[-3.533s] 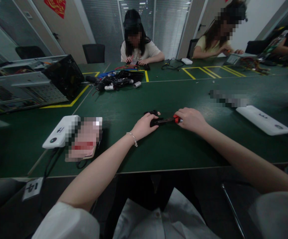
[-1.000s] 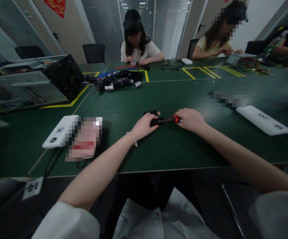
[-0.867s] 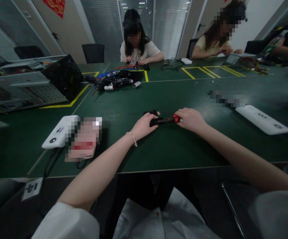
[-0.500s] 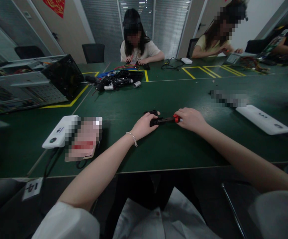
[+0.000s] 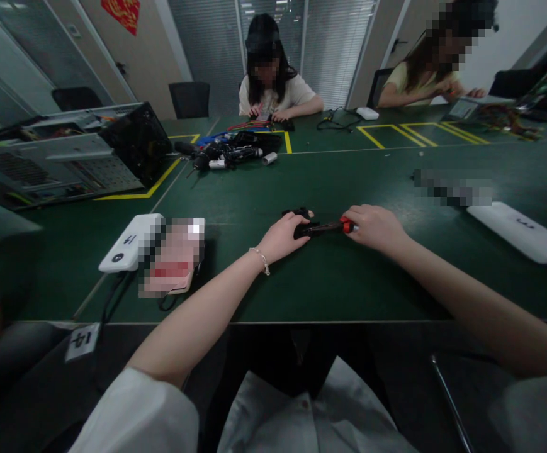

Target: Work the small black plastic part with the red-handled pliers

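Observation:
My left hand [image 5: 282,240], with a beaded bracelet at the wrist, is closed on a small black part [image 5: 304,230] low over the green table. Its thumb and forefinger grip the part, whose exact kind I cannot make out. In my right hand [image 5: 377,228] are pliers [image 5: 328,228] with red grips and dark, narrow jaws pointing left. Those jaws reach to the black part; whether they bite on it is too dark to tell. Just beyond my left fingers lies another dark piece [image 5: 296,212] with a pale end.
A white power bank [image 5: 129,244] and a pink phone [image 5: 172,258] lie to the left. Behind stands an opened computer case [image 5: 65,157]. Black cables and a drill-like tool [image 5: 228,151] lie mid-table. At right is another white power bank [image 5: 523,231]. Two people [image 5: 277,88] work opposite.
The view has swung slightly left, so everything appears shifted right. My hands keep nearly the same grip and place over the table.

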A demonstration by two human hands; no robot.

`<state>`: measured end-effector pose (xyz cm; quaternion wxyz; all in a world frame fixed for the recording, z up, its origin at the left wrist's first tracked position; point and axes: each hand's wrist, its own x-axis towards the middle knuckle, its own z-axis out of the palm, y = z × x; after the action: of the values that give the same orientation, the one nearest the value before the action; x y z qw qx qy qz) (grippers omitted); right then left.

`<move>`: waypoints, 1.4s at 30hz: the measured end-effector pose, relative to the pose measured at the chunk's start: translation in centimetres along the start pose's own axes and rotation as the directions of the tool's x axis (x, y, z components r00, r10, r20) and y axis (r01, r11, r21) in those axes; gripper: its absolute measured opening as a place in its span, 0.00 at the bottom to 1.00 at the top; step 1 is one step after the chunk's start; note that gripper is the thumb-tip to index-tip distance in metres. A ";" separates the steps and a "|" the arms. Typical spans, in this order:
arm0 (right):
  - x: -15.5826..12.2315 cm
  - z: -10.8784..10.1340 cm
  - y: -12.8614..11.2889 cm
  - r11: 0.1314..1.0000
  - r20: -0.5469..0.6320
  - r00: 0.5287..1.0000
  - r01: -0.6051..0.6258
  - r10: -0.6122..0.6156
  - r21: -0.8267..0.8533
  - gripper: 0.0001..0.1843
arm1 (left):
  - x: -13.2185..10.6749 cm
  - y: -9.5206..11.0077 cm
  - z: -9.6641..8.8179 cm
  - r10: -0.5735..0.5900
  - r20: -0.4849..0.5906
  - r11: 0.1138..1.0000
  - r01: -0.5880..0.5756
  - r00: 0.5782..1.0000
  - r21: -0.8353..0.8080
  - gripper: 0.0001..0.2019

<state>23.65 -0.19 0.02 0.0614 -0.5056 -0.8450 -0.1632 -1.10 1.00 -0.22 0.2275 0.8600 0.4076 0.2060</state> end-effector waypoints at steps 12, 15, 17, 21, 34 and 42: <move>0.1 -0.4 -0.2 1.000 0.026 1.000 -0.011 0.011 -0.014 0.12 | -0.1 0.2 -0.3 -0.008 0.010 1.000 0.008 1.000 0.005 0.14; 0.1 -0.3 -0.3 0.999 0.055 0.997 -0.052 0.051 0.011 0.12 | 0.0 0.2 -0.3 -0.008 0.015 1.000 0.008 1.000 0.005 0.13; 0.1 -0.3 -0.3 0.998 0.060 0.996 -0.062 0.060 0.029 0.12 | 0.0 0.2 -0.3 -0.013 0.014 1.000 0.013 1.000 0.005 0.13; 0.0 -0.3 -0.1 1.000 0.036 0.999 -0.025 0.026 -0.005 0.12 | 0.0 0.2 -0.3 -0.007 0.008 1.000 0.007 1.000 0.012 0.14; 0.2 -0.6 -0.5 0.997 0.069 0.995 -0.071 0.069 0.031 0.12 | 0.0 0.0 -0.2 -0.004 0.004 1.000 0.004 1.000 -0.014 0.14; 0.1 -0.8 -0.6 0.999 0.044 0.998 -0.042 0.043 -0.011 0.12 | 0.0 0.3 -0.4 -0.014 0.013 1.000 0.014 1.000 -0.011 0.13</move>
<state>22.98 -0.62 0.68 0.0436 -0.5272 -0.8343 -0.1549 -1.16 0.90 0.21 0.2363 0.8571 0.4112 0.2011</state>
